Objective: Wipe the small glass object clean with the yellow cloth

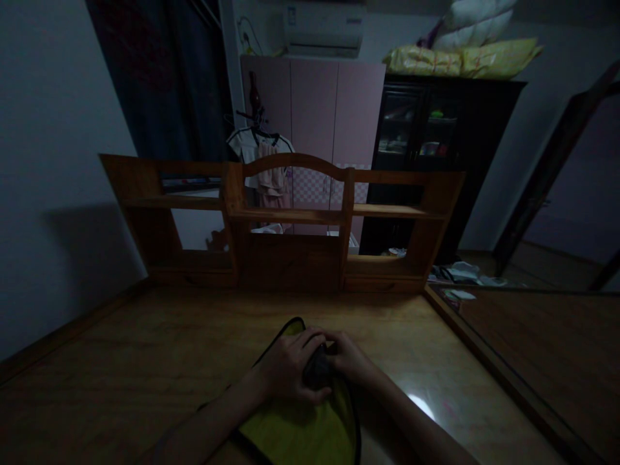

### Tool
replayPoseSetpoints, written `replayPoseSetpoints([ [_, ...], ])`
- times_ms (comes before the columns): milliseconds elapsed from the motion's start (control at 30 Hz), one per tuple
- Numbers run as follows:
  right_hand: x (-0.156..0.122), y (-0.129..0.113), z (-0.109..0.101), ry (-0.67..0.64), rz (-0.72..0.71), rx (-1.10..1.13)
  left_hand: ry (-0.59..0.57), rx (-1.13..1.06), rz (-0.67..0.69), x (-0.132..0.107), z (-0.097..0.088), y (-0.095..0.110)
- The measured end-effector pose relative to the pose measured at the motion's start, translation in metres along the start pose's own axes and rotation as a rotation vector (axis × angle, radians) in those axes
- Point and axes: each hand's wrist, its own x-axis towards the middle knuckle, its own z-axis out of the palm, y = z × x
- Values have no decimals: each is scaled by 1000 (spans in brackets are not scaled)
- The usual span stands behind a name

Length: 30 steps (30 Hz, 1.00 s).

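Observation:
A yellow-green cloth with a dark edge (300, 429) lies on the wooden surface (145, 361) in front of me. My left hand (285, 368) rests on the cloth with its fingers curled round a small dark object (317, 371). My right hand (349, 358) meets it from the right, fingers closed on the same dark object. The room is dim and I cannot make out what the object is.
A wooden shelf unit with open compartments (290, 216) stands along the far edge of the surface. Behind it are a pink wardrobe (334, 110), a dark glass-door cabinet (426, 129) with bedding on top, and clothes on a hanger (264, 161). A white wall (53, 194) is at the left.

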Motion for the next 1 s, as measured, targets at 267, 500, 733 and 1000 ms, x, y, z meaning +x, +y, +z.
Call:
replayPoseSetpoints([
  [267,2,6,-4,61,-5,-116,-23,-10,3,0,-1,0],
  [500,2,8,-9,126,28,-328,0,-35,47,0,-1,-2],
  [733,3,10,-7,170,65,-328,-16,-13,22,-1,1,-3],
  [1000,3,5,-7,130,81,-263,-20,-1,5,1,-1,0],
])
